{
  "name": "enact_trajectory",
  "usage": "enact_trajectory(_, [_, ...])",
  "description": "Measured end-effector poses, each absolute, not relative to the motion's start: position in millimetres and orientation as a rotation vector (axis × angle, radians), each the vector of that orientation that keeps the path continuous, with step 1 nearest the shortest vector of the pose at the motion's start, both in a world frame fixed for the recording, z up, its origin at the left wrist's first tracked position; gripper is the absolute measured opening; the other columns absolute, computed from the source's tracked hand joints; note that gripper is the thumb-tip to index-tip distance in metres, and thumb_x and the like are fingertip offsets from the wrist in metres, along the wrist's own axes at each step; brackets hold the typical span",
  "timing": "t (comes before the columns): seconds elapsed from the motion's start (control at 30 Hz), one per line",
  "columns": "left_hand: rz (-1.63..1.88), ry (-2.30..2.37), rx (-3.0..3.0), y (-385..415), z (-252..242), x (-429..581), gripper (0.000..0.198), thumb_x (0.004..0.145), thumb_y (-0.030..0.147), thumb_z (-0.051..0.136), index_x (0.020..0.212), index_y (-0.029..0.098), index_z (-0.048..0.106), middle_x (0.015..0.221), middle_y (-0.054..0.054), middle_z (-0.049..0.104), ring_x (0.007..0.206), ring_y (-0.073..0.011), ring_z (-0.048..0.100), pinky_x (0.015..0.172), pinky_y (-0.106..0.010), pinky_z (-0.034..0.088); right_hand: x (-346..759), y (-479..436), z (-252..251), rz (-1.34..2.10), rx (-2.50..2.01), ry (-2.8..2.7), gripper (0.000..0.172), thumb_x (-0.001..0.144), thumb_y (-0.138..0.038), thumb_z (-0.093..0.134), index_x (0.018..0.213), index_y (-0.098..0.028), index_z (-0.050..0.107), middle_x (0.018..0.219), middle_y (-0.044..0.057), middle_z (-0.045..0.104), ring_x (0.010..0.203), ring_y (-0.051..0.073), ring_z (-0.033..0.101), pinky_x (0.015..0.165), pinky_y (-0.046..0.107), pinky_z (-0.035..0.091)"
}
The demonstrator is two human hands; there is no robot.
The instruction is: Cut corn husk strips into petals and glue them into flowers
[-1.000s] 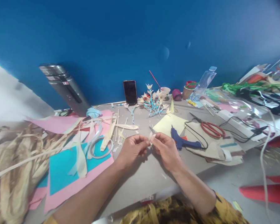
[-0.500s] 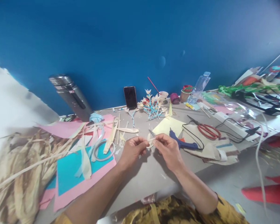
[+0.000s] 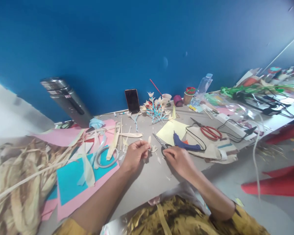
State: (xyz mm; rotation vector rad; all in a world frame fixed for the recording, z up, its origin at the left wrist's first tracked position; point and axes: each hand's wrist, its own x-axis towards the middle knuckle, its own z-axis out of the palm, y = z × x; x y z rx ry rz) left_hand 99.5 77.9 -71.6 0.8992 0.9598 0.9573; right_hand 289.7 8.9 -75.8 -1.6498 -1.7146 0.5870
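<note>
My left hand [image 3: 137, 154] is pinched on a small pale husk piece [image 3: 153, 148] that sticks out past the fingertips. To its right, my right hand [image 3: 178, 160] has its fingers closed at the dark handles of small scissors [image 3: 161, 142] on the table; whether it grips them is hard to make out. A blue glue gun [image 3: 186, 143] lies just beyond this hand, on brown paper. Beyond both hands is a bunch of pale husk flowers on light blue stems [image 3: 156, 112]. A pale yellow sheet [image 3: 172, 129] lies between.
Blue and pink sheets [image 3: 71, 176], a grey tape ring [image 3: 106, 156] and dried husks [image 3: 22, 182] lie left. Behind stand a flask [image 3: 68, 101], phone [image 3: 132, 101] and bottle [image 3: 203, 89]. Red-handled scissors [image 3: 210, 133] and a power strip [image 3: 232, 125] are right.
My right hand has let go of the husk piece and moved away from my left hand to the small scissors. The camera view has turned slightly to the right.
</note>
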Motion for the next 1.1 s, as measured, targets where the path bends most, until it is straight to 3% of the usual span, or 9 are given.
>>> enact_trajectory(0.13, [0.928, 0.966, 0.859, 79, -73, 98, 0.022, 0.060, 0.026, 0.080, 0.066, 0.013, 0.063, 0.061, -0.001, 0.063, 0.044, -0.0041, 0.046, 0.046, -0.018, 0.034, 328, 5, -66, 0.210, -1.841, -1.810, 0.023, 0.091, -0.024, 0.051, 0.096, -0.022, 0.074, 0.098, 0.008, 0.074, 0.089, 0.025, 0.065, 0.079, 0.033, 0.045])
enact_trajectory(0.2, [0.919, 0.974, 0.839, 79, -72, 97, 0.021, 0.060, 0.024, 0.079, 0.068, 0.013, 0.063, 0.062, -0.001, 0.063, 0.044, -0.0044, 0.047, 0.046, -0.018, 0.034, 349, 3, -64, 0.066, -1.884, -1.996, 0.034, 0.086, -0.014, 0.051, 0.115, -0.019, 0.068, 0.116, 0.011, 0.069, 0.109, 0.029, 0.058, 0.090, 0.037, 0.043])
enact_trajectory(0.3, [0.906, 0.975, 0.797, 78, -70, 96, 0.020, 0.059, 0.021, 0.078, 0.070, 0.013, 0.063, 0.064, -0.002, 0.065, 0.046, -0.0052, 0.048, 0.045, -0.018, 0.035, 368, 4, -64, 0.015, -1.935, -2.215, 0.046, 0.080, -0.009, 0.053, 0.124, -0.019, 0.062, 0.122, 0.013, 0.065, 0.111, 0.030, 0.054, 0.092, 0.039, 0.040])
enact_trajectory(0.53, [0.902, 1.003, 0.799, 79, -69, 95, 0.020, 0.058, 0.020, 0.078, 0.070, 0.012, 0.064, 0.063, -0.003, 0.065, 0.046, -0.0049, 0.047, 0.043, -0.017, 0.034, 379, 17, -69, 0.079, -1.961, -2.248, 0.029, 0.087, -0.018, 0.054, 0.114, -0.020, 0.065, 0.119, 0.013, 0.061, 0.109, 0.030, 0.053, 0.093, 0.042, 0.043])
enact_trajectory(0.73, [0.916, 1.050, 0.786, 77, -69, 99, 0.021, 0.057, 0.021, 0.078, 0.069, 0.013, 0.064, 0.062, -0.002, 0.064, 0.044, -0.0048, 0.044, 0.040, -0.017, 0.032, 391, 7, -56, 0.229, -1.503, -2.222, 0.033, 0.094, -0.024, 0.049, 0.127, -0.020, 0.055, 0.135, 0.015, 0.056, 0.124, 0.029, 0.052, 0.103, 0.042, 0.043])
enact_trajectory(0.87, [0.931, 1.095, 0.810, 75, -69, 101, 0.018, 0.057, 0.020, 0.077, 0.066, 0.013, 0.063, 0.062, -0.002, 0.064, 0.043, -0.0049, 0.044, 0.039, -0.017, 0.032, 385, 3, -50, 0.389, -1.323, -2.236, 0.034, 0.094, -0.025, 0.051, 0.128, -0.021, 0.051, 0.122, 0.014, 0.062, 0.108, 0.026, 0.062, 0.091, 0.037, 0.051])
enact_trajectory(1.0, [0.991, 1.116, 0.795, 76, -68, 101, 0.017, 0.058, 0.019, 0.074, 0.067, 0.014, 0.061, 0.059, 0.001, 0.061, 0.043, -0.0056, 0.044, 0.037, -0.017, 0.031, 389, 16, -57, 0.077, -1.571, -2.210, 0.036, 0.093, -0.024, 0.049, 0.129, -0.020, 0.052, 0.124, 0.016, 0.057, 0.110, 0.030, 0.059, 0.092, 0.044, 0.050])
enact_trajectory(1.1, [1.057, 1.055, 0.809, 78, -64, 100, 0.018, 0.062, 0.021, 0.075, 0.070, 0.015, 0.061, 0.063, 0.000, 0.062, 0.049, -0.0074, 0.051, 0.043, -0.018, 0.040, 398, 24, -60, -0.019, -1.728, -2.225, 0.036, 0.094, -0.025, 0.048, 0.129, -0.017, 0.053, 0.124, 0.017, 0.056, 0.110, 0.031, 0.058, 0.092, 0.046, 0.049])
